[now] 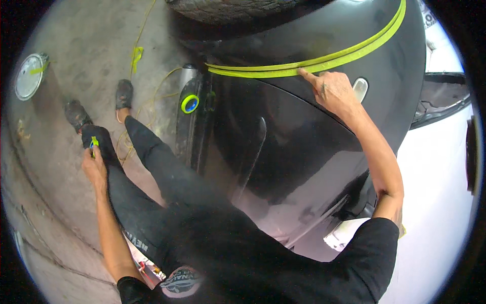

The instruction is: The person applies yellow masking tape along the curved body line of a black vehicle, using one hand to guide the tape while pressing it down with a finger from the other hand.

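Observation:
My right hand [334,91] rests against a black car body panel [334,45], its index finger extended onto yellow-green masking tape [254,72]. Two close strips of this tape follow the curve above the wheel arch, with a narrow dark gap between them. The other fingers are curled, and nothing shows in that hand. Low at my left side, my left hand [95,167] grips a small tape roll [93,145] with a blue core, a short yellow-green end sticking up. The fingers partly hide this roll.
Another tape roll [190,103] lies on the car's side sill [186,133]. A yellow cord [153,102] loops over the concrete floor near my feet, with a tape scrap [136,59] beside it. At far left stands a lidded can [29,78]. The tyre [235,9] is above.

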{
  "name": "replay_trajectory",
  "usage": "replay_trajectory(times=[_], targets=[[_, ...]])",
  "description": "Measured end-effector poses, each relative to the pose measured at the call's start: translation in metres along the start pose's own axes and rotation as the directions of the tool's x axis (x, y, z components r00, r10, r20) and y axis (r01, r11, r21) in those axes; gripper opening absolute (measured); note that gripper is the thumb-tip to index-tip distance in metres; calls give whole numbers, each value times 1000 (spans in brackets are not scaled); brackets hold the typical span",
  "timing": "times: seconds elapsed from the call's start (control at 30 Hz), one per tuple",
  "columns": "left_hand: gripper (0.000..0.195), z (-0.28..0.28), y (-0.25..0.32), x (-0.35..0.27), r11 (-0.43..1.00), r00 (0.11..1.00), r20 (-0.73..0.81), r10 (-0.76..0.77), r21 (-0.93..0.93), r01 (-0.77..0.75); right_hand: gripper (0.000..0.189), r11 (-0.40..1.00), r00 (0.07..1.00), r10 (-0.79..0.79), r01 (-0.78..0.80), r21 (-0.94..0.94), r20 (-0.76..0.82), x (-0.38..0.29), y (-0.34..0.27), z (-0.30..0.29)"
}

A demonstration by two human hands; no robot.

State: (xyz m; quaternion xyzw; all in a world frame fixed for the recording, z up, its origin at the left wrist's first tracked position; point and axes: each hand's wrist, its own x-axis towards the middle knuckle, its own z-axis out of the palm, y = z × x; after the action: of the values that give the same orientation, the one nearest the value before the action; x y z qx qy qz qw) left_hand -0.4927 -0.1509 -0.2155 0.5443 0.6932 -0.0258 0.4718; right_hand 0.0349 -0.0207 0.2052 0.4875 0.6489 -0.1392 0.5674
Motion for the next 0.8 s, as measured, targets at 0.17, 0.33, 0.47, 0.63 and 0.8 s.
replay_trajectory(times=[0.17, 0.33, 0.47, 0.63, 0.8], targets=[[41, 0, -1, -2, 1000, 1000, -3, -3, 27, 3, 58, 1000, 1000, -2, 3, 13, -23, 7, -4, 6], [41, -1, -1, -2, 999, 999, 20, -31, 15, 31, 56, 1000, 1000, -16, 16, 1, -19, 13, -5, 1], [37, -1, 0, -6, 999, 1000, -27, 16, -36, -17, 54, 998, 998, -60, 60, 16, -21, 10, -8, 9], [36, 4, -7, -3, 999, 1000, 2, -21, -29, 21, 57, 997, 999, -52, 51, -55, -10, 12, -16, 13], [36, 6, -13, -2, 999, 999, -27, 21, -29, -22, 58, 999, 996, -7, 10, -36, 90, 11, -21, 6]])
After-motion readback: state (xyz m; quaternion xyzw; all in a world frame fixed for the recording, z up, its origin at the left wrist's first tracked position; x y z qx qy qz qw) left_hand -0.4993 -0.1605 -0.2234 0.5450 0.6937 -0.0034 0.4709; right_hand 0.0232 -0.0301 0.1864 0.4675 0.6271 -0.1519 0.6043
